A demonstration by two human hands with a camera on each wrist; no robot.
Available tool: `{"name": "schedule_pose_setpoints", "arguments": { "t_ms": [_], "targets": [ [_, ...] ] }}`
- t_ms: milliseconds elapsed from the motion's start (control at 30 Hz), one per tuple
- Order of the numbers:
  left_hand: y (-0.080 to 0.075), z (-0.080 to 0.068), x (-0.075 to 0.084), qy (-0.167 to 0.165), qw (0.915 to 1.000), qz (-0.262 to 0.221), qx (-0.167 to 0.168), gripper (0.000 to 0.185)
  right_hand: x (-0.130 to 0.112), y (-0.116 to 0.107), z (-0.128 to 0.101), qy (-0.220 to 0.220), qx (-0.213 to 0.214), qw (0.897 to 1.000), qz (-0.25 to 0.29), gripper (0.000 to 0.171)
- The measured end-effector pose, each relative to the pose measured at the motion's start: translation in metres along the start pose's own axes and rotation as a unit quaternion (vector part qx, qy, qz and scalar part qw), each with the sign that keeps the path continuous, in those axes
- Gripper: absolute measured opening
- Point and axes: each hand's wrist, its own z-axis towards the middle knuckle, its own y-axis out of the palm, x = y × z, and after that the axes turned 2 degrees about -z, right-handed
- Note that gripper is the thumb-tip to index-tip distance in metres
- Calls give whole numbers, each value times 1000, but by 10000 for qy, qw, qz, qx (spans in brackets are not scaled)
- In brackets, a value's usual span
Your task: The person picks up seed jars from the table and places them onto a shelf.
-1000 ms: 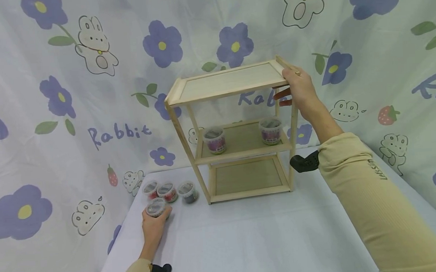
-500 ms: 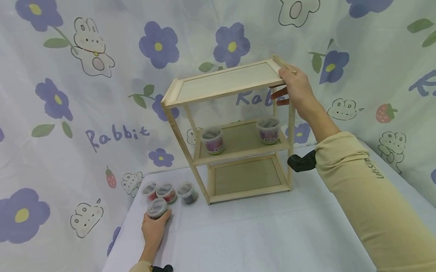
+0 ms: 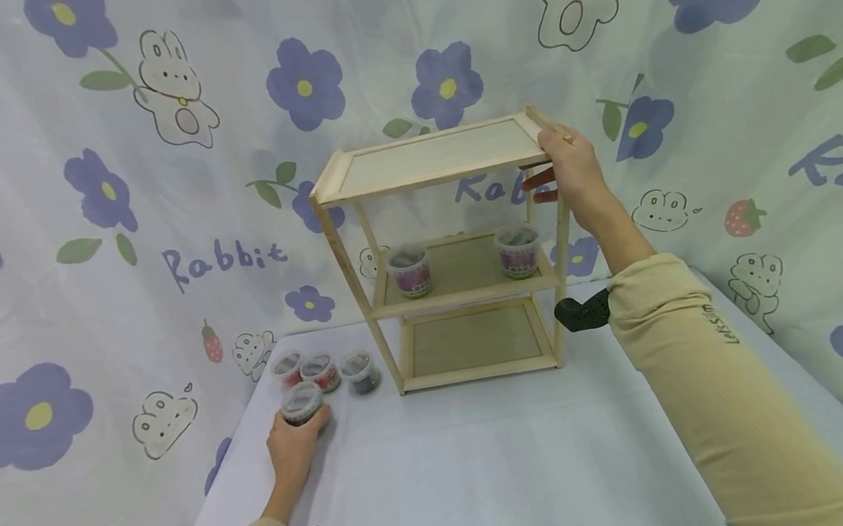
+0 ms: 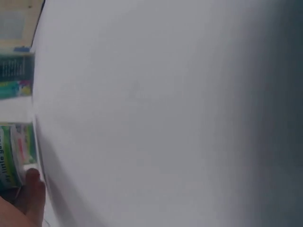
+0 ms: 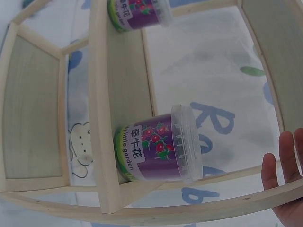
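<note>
My left hand [image 3: 293, 444] grips a small clear-lidded plastic tub [image 3: 302, 402] at the left of the table, thumb on its right side. In the left wrist view a green "little garden" label wraps this tub [image 4: 7, 156], close to my thumb. With my right hand [image 3: 572, 164] I hold the top right corner of a wooden shelf rack [image 3: 434, 161], thumb above and fingers below the top board. Two purple-labelled tubs, one on the left [image 3: 410, 271] and one on the right [image 3: 518, 252], stand on its middle shelf. The right wrist view shows flowers on their labels.
Behind the held tub stand two red-labelled tubs, one at the far left [image 3: 288, 368] and one beside it [image 3: 320, 372]. A dark tub [image 3: 360, 372] is near the rack's left front leg. A flower-and-rabbit patterned curtain [image 3: 231, 185] hangs behind the white table [image 3: 488, 450].
The whole head view has shifted slightly to the left. My left hand tilts a little with the tub, whose side shows more. My right hand stays on the rack's corner.
</note>
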Motion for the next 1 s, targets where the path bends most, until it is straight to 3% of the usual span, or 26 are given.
{"name": "schedule_pose_setpoints", "arguments": {
  "t_ms": [233, 500, 667, 1000],
  "targets": [
    [5, -11, 16, 333, 9994, -48, -34, 83, 2, -1, -1, -30, 2, 10000, -13, 52],
    [19, -32, 48, 1246, 9922, -73, 69, 71, 2, -2, 0, -56, 21, 10000, -39, 51],
    [32, -47, 79, 1825, 9828, -294, -31, 66, 2, -3, 1, -50, 14, 10000, 19, 52],
    [65, -81, 129, 2730, 9575, -644, -675, 67, 2, 0, 3, 63, 85, 9999, 81, 50]
  ]
}}
